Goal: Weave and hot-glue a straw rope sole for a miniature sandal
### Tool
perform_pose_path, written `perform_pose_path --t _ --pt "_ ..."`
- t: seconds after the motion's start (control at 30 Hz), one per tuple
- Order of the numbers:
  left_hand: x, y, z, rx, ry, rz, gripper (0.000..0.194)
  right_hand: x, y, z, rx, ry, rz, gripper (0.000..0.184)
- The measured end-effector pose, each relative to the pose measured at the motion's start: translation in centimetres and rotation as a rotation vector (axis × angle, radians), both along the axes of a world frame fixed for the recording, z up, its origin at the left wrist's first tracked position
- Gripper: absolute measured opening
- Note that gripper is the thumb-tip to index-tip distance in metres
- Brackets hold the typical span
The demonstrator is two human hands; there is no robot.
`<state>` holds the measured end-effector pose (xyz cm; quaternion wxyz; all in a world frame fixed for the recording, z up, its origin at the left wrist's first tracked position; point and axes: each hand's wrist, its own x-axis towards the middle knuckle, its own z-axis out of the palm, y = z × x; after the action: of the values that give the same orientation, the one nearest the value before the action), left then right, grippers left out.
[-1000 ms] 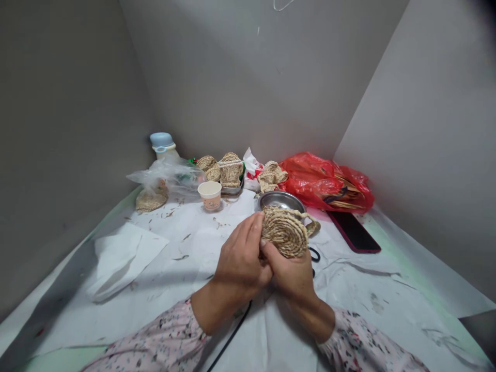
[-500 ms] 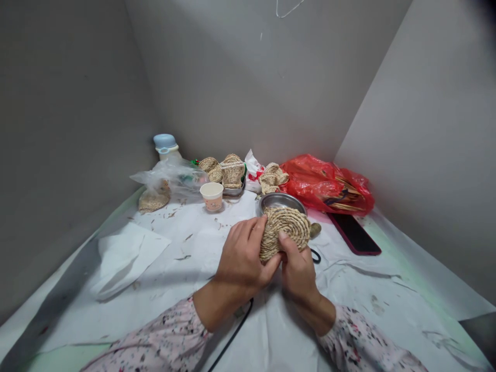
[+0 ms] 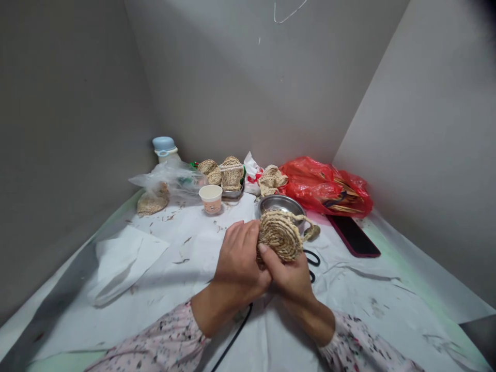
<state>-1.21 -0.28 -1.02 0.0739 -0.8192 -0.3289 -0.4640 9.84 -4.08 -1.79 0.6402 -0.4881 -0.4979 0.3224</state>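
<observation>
Between my two hands is a coiled straw-rope piece, round in face, with a loop of loose cord standing out at its upper right. My left hand is closed on its left side, fingers wrapped behind the edge. My right hand grips the lower part, its thumb pressed against the coil's face. Just behind the piece stands a metal bowl, partly hidden by it. Black scissor handles show to the right of my right hand; the blades are hidden.
A paper cup stands left of the bowl. Further back are woven straw pieces, a clear plastic bag, a bottle and a red bag holding dry strips. At right lies a phone; white paper is at left.
The coiled piece has turned and tilted in my hands, so the cord loop at its right now shows. My right hand has shifted slightly left and lower, exposing more of the scissor handles.
</observation>
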Motion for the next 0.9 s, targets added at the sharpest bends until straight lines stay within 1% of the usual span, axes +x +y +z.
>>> perform_pose_path --t 0.07,0.2,0.33,0.43,0.57,0.73,0.9 --pt "0.01 -0.01 -0.06 -0.010 0.003 -0.005 0.049 -0.08 0.06 0.09 0.000 -0.020 0.002 0.014" --pt "0.02 -0.20 0.04 -0.068 -0.011 -0.006 0.048 -0.26 0.15 0.33 -0.024 -0.025 -0.044 0.013" --pt "0.01 -0.32 -0.01 -0.098 -0.010 -0.042 0.050 -0.36 0.15 0.49 -0.042 -0.020 -0.059 0.013" --pt "-0.07 -0.28 -0.36 -0.090 0.003 -0.058 0.054 -0.31 0.13 0.36 -0.027 -0.030 -0.059 0.013" --pt "-0.28 -0.21 -0.71 -0.038 0.032 -0.075 0.059 -0.18 -0.14 0.37 -0.029 -0.039 -0.032 0.014" --pt "-0.41 -0.21 -0.59 -0.020 0.039 -0.080 0.054 -0.17 -0.56 0.79 -0.061 0.009 -0.027 0.016" --pt "-0.52 -0.07 -0.71 -0.035 0.047 -0.081 0.054 -0.25 -0.36 0.40 -0.063 -0.012 -0.055 0.017"
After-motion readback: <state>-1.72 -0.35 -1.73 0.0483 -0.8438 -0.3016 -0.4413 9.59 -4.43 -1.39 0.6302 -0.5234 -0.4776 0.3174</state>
